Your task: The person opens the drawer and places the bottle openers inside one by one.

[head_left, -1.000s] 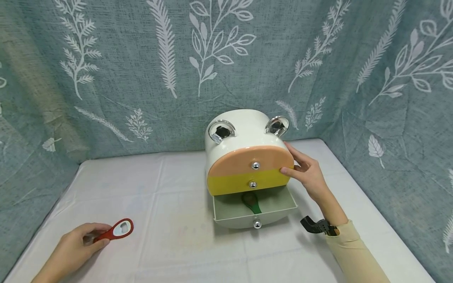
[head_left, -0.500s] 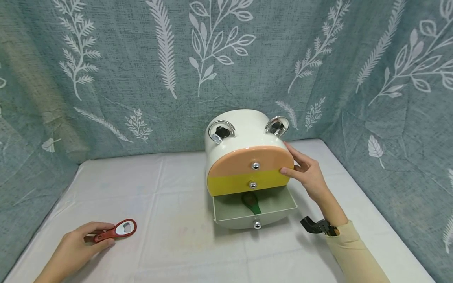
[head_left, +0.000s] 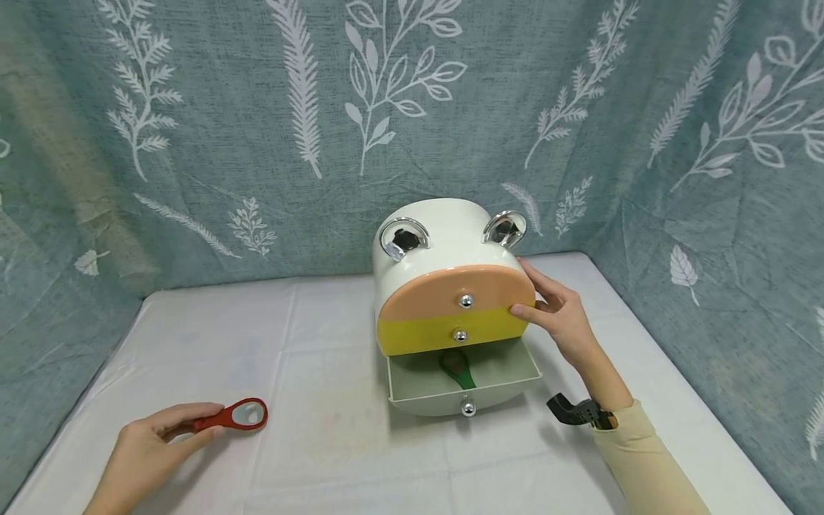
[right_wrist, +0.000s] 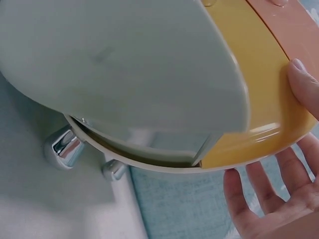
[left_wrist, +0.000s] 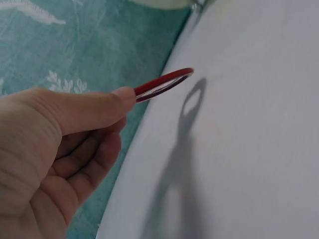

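A red bottle opener with a metal plate in its head is pinched by my left hand at the handle, over the table's left part. In the left wrist view, the opener stands out edge-on beyond the thumb, apart from the cloth. My right hand holds the right side of a frog-shaped drawer box, thumb on its front, fingers along the side. Pulled out at the bottom is a pale green drawer. Inside lies a green-handled object with a rounded head, partly in shadow.
The orange drawer and yellow drawer are closed; each has a silver knob. A white cloth covers the table. Teal leaf-patterned curtains stand behind and at both sides. A black strap hangs off the right wrist.
My left hand has shifted rightward with the bottle opener, whose head has tilted slightly. The right hand, the box and the pulled-out drawer have stayed in place.
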Available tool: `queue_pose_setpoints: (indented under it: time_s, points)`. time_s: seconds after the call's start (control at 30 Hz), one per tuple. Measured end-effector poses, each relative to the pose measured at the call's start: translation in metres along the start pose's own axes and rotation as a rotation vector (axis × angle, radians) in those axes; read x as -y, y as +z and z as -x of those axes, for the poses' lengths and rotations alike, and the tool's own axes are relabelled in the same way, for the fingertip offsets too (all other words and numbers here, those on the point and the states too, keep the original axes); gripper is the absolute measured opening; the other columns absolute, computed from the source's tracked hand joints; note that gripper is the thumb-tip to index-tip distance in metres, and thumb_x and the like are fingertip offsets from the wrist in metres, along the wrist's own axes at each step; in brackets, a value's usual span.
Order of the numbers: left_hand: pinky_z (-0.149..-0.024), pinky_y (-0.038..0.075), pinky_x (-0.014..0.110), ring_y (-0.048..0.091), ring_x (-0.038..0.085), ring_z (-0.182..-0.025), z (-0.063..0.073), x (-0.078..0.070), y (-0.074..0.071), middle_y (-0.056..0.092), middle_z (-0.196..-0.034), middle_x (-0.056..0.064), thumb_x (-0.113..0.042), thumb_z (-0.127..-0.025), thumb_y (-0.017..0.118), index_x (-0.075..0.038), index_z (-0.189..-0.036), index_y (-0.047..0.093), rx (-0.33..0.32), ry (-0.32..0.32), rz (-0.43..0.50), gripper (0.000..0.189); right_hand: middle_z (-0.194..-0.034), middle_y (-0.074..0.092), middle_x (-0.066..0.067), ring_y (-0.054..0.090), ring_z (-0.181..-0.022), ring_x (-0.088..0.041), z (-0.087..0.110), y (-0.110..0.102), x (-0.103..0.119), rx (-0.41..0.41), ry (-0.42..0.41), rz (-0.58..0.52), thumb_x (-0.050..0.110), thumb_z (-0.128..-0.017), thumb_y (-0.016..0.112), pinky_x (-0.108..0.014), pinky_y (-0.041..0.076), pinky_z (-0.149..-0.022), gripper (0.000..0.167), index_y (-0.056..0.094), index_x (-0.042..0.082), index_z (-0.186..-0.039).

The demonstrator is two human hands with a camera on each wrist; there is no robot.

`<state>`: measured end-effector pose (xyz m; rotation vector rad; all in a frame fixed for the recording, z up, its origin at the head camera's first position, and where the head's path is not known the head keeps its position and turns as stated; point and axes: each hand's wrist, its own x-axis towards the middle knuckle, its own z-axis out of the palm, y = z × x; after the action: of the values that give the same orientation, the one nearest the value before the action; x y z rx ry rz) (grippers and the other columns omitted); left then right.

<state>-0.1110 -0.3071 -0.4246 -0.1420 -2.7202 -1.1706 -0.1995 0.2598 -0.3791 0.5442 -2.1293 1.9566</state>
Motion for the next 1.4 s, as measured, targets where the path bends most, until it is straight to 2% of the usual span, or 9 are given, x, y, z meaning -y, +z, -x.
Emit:
queue_pose_setpoints:
  time_s: [0.17, 0.37, 0.57, 0.73, 0.87, 1.0, 1.17, 1.4]
  points:
    - [-0.071, 0.052, 0.012, 0.064, 0.000, -0.084, 0.004, -0.016, 0.007, 0.073, -0.099, 0.001, -0.022, -0.080, 0.084, -0.008, -0.107, 0.077, -0.046, -0.015, 0.062, 0.031, -0.149, 0.045, -0.005, 0.046, -0.129, -0.024, 0.002, -0.001, -0.002, -0.007, 0.002, -0.009, -0.006, -0.087, 0.071, -0.029, 0.051, -0.090, 0.070, 0.045, 0.016, -0.149]
    - [-0.076, 0.053, 0.015, 0.064, 0.003, -0.088, 0.009, -0.034, 0.015, 0.073, -0.102, 0.002, -0.025, -0.083, 0.082, -0.009, -0.111, 0.075, -0.061, -0.061, 0.137, 0.034, -0.150, 0.044, -0.005, 0.046, -0.129, -0.024, 0.001, 0.001, -0.004, 0.002, -0.001, -0.022, -0.007, -0.087, 0.071, -0.030, 0.051, -0.090, 0.070, 0.046, 0.016, -0.148]
    - [-0.078, 0.054, 0.019, 0.066, 0.004, -0.093, 0.015, -0.057, 0.019, 0.073, -0.104, 0.004, -0.018, -0.082, 0.083, -0.005, -0.111, 0.075, -0.095, -0.067, 0.239, 0.033, -0.150, 0.044, -0.005, 0.046, -0.129, -0.025, -0.002, 0.006, -0.006, 0.032, -0.006, -0.040, -0.005, -0.087, 0.072, -0.032, 0.050, -0.092, 0.070, 0.046, 0.015, -0.148]
    - [-0.081, 0.054, 0.023, 0.067, 0.012, -0.092, 0.013, -0.078, 0.026, 0.072, -0.106, 0.007, -0.007, -0.080, 0.082, 0.000, -0.113, 0.072, -0.087, -0.017, 0.392, 0.035, -0.150, 0.044, -0.005, 0.048, -0.127, -0.025, 0.000, 0.005, -0.005, 0.020, 0.002, -0.039, -0.006, -0.086, 0.072, -0.031, 0.051, -0.090, 0.071, 0.046, 0.016, -0.148]
    - [-0.081, 0.054, 0.026, 0.067, 0.016, -0.093, 0.008, -0.099, 0.038, 0.071, -0.107, 0.011, 0.001, -0.079, 0.081, 0.005, -0.112, 0.071, -0.073, 0.028, 0.544, 0.035, -0.150, 0.044, -0.005, 0.048, -0.127, -0.025, 0.001, 0.003, -0.003, 0.014, 0.003, -0.031, -0.006, -0.086, 0.072, -0.030, 0.051, -0.090, 0.071, 0.046, 0.016, -0.149]
    - [-0.081, 0.055, 0.028, 0.067, 0.020, -0.092, -0.001, -0.119, 0.057, 0.070, -0.108, 0.017, 0.004, -0.080, 0.079, 0.006, -0.111, 0.071, -0.005, 0.113, 0.652, 0.032, -0.150, 0.044, -0.005, 0.047, -0.128, -0.025, 0.001, 0.001, -0.001, 0.010, 0.005, -0.033, -0.006, -0.086, 0.073, -0.031, 0.051, -0.091, 0.071, 0.046, 0.016, -0.149]
    - [-0.085, 0.055, 0.032, 0.066, 0.021, -0.090, -0.011, -0.142, 0.080, 0.070, -0.106, 0.015, 0.000, -0.082, 0.079, -0.001, -0.110, 0.073, 0.097, 0.216, 0.676, 0.030, -0.150, 0.044, -0.004, 0.045, -0.130, -0.023, 0.001, 0.000, 0.000, -0.001, 0.017, -0.022, -0.004, -0.087, 0.073, -0.030, 0.050, -0.092, 0.070, 0.046, 0.016, -0.148]
    - [-0.085, 0.054, 0.032, 0.063, 0.022, -0.086, -0.023, -0.164, 0.102, 0.070, -0.101, 0.011, -0.004, -0.081, 0.081, -0.007, -0.108, 0.074, 0.157, 0.276, 0.711, 0.027, -0.148, 0.046, -0.004, 0.046, -0.128, -0.024, 0.000, 0.000, 0.000, -0.012, 0.023, -0.014, -0.004, -0.087, 0.073, -0.030, 0.050, -0.090, 0.070, 0.047, 0.017, -0.148]
